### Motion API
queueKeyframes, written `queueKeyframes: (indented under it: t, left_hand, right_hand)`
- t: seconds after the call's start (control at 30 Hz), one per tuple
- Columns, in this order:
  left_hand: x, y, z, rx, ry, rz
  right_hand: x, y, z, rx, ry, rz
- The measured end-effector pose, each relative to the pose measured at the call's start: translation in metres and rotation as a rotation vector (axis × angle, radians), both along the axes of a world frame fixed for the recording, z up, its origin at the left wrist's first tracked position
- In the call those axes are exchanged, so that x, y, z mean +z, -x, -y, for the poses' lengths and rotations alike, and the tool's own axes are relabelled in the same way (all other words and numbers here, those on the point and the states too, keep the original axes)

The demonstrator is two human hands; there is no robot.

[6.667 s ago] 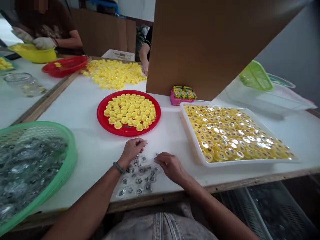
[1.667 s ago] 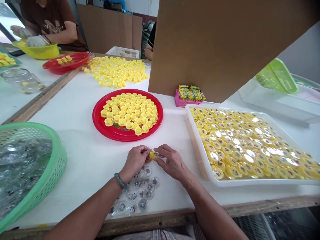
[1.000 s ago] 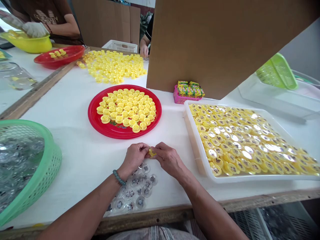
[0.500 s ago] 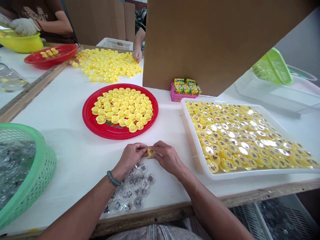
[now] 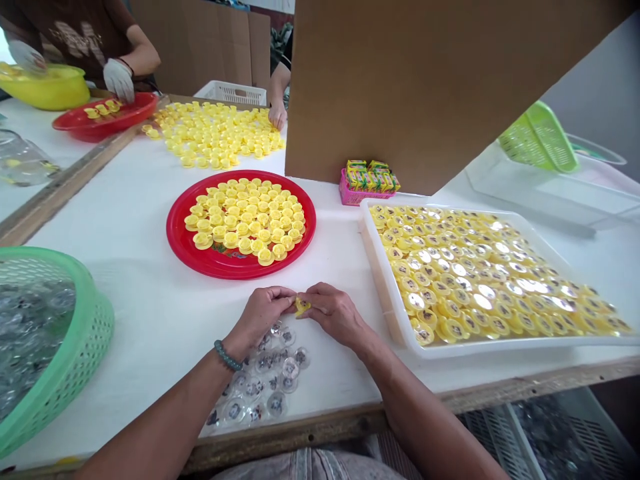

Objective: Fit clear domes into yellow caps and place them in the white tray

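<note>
Between my two hands is a small yellow plastic cup-shaped piece [image 5: 302,306] with a dark print showing on its face. My left hand [image 5: 265,312] pinches it from the left with thumb and forefinger. From the other side my right hand [image 5: 336,313] grips it with closed fingers. Clear round printed lids [image 5: 276,404] lie loose on the table below my wrists. Beyond my hands, a red tray [image 5: 175,233] carries many yellow pieces. At the right, a white tub [image 5: 387,313] is filled with yellow pieces that have shiny printed tops.
A green basket [image 5: 95,313] of clear parts stands at the left. A small pink basket [image 5: 357,197] of little boxes sits before a cardboard panel [image 5: 400,87]. Yellow pieces [image 5: 220,133] are spread at the back. One co-worker's gloved hand [image 5: 119,80] is over a red dish [image 5: 100,130]; another person's hand [image 5: 277,115] is near the spread pieces.
My hands hold the yellow piece in nearly the same place, the piece turned slightly. At the back left, the co-worker's gloved hand has moved from the yellow bowl to the red dish.
</note>
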State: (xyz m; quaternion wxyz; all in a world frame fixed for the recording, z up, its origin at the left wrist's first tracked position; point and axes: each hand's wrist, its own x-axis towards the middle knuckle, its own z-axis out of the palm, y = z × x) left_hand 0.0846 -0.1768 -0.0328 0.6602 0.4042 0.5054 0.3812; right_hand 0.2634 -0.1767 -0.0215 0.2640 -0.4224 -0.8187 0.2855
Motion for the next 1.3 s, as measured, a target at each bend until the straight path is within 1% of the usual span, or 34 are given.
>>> queueKeyframes:
  t: [0.07,0.17,0.27,0.37,0.47,0.63,0.73,0.9,1.1,1.2,1.3]
  left_hand:
    - [0.003,-0.001,0.000,-0.011,0.004,0.020]
    - [0.002,-0.002,0.000,-0.005,-0.015,-0.039]
    - [-0.004,-0.002,0.000,0.005,-0.046,-0.082]
    - [-0.008,-0.002,-0.002,0.009,-0.052,-0.083]
    - [-0.010,-0.002,-0.002,0.008,-0.054,-0.078]
    - [-0.007,-0.003,-0.002,-0.021,-0.065,-0.016]
    - [-0.004,-0.005,-0.002,-0.035,-0.048,0.036]
    - [-0.003,-0.006,-0.002,-0.024,-0.020,0.050]
    - [-0.005,-0.005,-0.002,0.001,-0.014,0.026]
    - [-0.004,-0.004,-0.002,-0.004,-0.015,0.003]
    - [-0.001,-0.004,-0.002,-0.001,0.006,0.020]
  right_hand:
    - [-0.002,0.000,0.001,-0.061,0.008,-0.029]
    - [-0.007,0.002,0.003,-0.136,0.008,-0.041]
    - [-0.010,0.002,0.004,-0.141,-0.019,-0.026]
    - [-0.012,0.001,0.005,-0.171,-0.054,-0.016]
    - [-0.011,0.001,0.005,-0.202,-0.052,-0.029]
    - [-0.008,0.004,0.002,-0.265,0.003,-0.112]
    - [-0.008,0.005,0.000,-0.301,-0.003,-0.146]
    - [-0.009,0.003,0.003,-0.224,-0.085,-0.079]
    - [-0.005,-0.001,0.007,-0.107,-0.064,0.052]
    - [-0.006,-0.001,0.008,-0.095,-0.065,0.075]
    - [-0.008,0.000,0.007,-0.134,-0.053,0.056]
